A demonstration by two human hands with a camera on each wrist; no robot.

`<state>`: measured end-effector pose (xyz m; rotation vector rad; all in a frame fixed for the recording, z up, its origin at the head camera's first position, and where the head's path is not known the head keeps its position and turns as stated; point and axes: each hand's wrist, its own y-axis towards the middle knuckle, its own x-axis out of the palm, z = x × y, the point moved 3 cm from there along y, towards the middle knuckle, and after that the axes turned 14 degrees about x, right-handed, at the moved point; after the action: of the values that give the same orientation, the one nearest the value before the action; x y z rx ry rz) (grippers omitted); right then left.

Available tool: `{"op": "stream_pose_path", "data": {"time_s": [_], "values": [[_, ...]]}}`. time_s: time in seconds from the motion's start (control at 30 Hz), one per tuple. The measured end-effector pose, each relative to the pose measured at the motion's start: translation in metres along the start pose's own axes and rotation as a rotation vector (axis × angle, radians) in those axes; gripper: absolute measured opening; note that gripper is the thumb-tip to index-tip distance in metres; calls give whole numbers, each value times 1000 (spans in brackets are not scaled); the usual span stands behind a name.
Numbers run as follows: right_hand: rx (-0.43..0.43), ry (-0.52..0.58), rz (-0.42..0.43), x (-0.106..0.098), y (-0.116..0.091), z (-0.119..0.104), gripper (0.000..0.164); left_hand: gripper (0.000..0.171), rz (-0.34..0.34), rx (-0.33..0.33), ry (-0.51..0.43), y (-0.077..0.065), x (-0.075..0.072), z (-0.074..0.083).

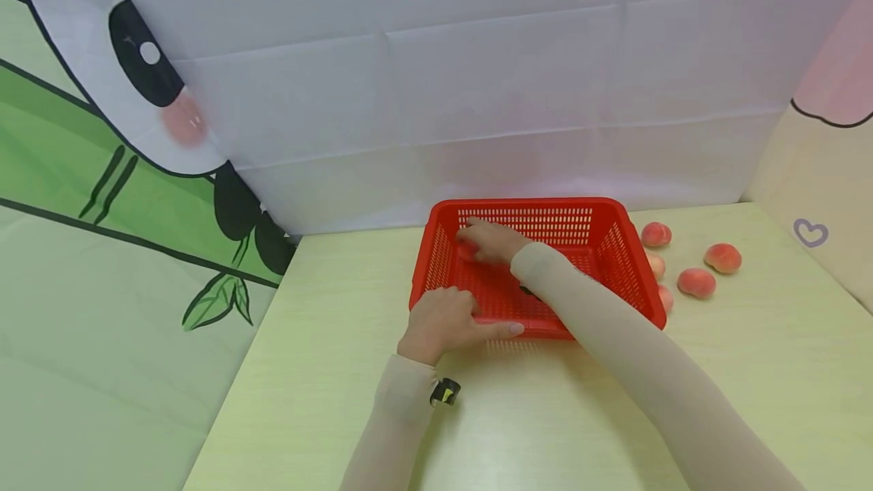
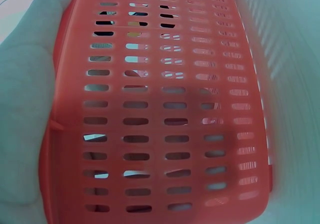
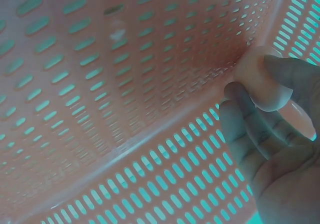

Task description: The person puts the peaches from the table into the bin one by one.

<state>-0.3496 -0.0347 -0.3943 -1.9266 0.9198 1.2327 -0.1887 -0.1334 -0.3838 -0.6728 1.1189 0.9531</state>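
Right hand (image 1: 494, 241): thumb and fingertips pinch peach (image 3: 260, 84) inside red plastic basket (image 1: 532, 204). Left hand (image 1: 443, 320): thumb straight along near rim; other fingers' curl indeterminable

Pale yellow-green table (image 1: 314, 354), red slotted basket (image 1: 634, 279) on it, peaches (image 1: 696, 283) just beside.

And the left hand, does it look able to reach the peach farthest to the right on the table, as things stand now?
Probably not directly: the left hand holds the near left corner of the basket, and the right arm crosses between it and that peach.
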Motion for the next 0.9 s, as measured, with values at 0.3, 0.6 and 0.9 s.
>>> {"op": "stream_pose_path", "data": {"time_s": [0.3,0.6,0.9], "values": [[8,11,-12,1,0,0,41,78,6,11,0,1,-1,0],[32,50,-24,1,-1,-1,44,79,-2,-2,-4,1,-1,-1],[37,51,-38,1,-2,-1,44,79,-4,4,-1,1,0,0]]}}
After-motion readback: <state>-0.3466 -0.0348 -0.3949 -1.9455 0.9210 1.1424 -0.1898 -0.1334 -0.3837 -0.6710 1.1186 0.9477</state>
